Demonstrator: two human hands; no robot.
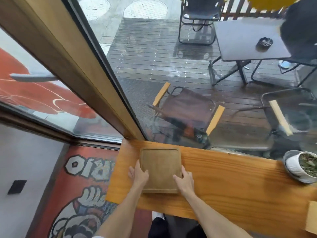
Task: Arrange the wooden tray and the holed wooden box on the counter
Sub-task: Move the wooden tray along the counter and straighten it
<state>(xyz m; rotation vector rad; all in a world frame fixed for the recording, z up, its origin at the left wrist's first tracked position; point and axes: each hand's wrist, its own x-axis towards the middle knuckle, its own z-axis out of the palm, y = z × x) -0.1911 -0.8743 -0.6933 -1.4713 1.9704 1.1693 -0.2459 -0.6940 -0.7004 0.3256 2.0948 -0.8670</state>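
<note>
A square wooden tray with a raised rim lies flat on the orange wooden counter, near its left end by the window. My left hand grips the tray's left edge, thumb over the rim. My right hand holds its right edge the same way. At the far right edge of the view a light wooden box pokes in, mostly cut off; its holes are not visible.
A white plant pot on a saucer stands on the counter's right part against the glass. Behind the counter a window looks onto a wet deck with chairs and a table. The counter's left end drops off beside a painted wall.
</note>
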